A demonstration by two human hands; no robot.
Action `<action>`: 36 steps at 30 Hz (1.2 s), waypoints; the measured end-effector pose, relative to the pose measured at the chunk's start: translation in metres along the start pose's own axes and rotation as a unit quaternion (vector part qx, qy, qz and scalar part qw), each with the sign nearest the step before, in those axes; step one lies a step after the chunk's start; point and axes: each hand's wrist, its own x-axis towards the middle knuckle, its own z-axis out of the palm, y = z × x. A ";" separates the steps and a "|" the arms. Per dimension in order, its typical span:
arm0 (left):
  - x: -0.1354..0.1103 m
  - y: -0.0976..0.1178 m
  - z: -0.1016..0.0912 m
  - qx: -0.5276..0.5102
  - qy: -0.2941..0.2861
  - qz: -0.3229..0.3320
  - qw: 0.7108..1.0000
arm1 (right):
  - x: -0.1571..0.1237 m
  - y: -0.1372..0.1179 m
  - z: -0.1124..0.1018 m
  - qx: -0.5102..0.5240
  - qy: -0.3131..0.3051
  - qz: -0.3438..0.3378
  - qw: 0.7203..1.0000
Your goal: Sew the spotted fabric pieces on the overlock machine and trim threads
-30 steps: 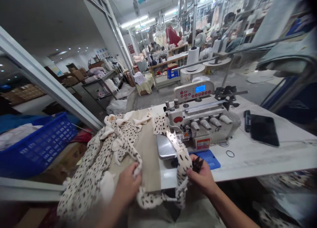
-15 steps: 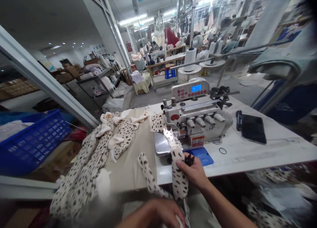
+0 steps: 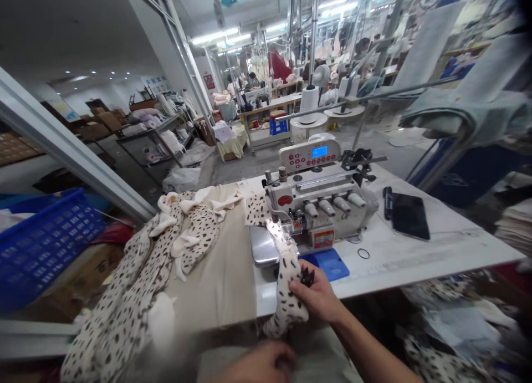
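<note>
My right hand (image 3: 318, 294) grips a cream strip of fabric (image 3: 286, 280) with dark spots, thumb on top. A dark, pointed object (image 3: 307, 276), its kind unclear, shows between the same hand's fingers. From there the strip runs up to the lit needle area of a white overlock sewing machine (image 3: 320, 197), and its lower end bends over the table edge. My left hand (image 3: 261, 363) is below the table edge, smeared by motion, so its fingers cannot be read. A spotted fabric piece (image 3: 256, 210) lies behind the machine's metal plate (image 3: 264, 244).
Spotted fabric pieces (image 3: 137, 272) are heaped on the table's left side. A blue pad (image 3: 332, 264), a black hair tie (image 3: 363, 254) and a dark phone (image 3: 410, 215) lie on the white tabletop (image 3: 453, 250). A blue basket (image 3: 45, 239) stands far left.
The second spotted strip no longer lies at the table's front edge. The held strip's lower end, hanging straight before, is now bent leftward. My left hand has shifted slightly left; the view has turned a little right.
</note>
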 end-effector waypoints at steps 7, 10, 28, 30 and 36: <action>-0.002 0.088 -0.039 -0.173 0.229 0.106 0.952 | 0.000 -0.004 0.002 0.042 -0.052 0.011 0.998; 0.014 0.092 -0.038 -0.234 0.090 0.094 0.964 | 0.000 0.002 -0.001 0.077 -0.049 0.011 0.996; -0.032 0.121 -0.079 0.305 0.115 0.235 0.916 | -0.002 0.005 -0.003 0.007 0.074 -0.064 0.995; -0.017 0.128 -0.074 0.324 0.198 0.307 0.873 | -0.001 0.002 -0.001 -0.031 0.069 -0.064 0.995; 0.040 0.154 -0.060 0.419 0.225 0.435 0.765 | 0.003 0.003 0.001 -0.025 0.077 -0.043 0.996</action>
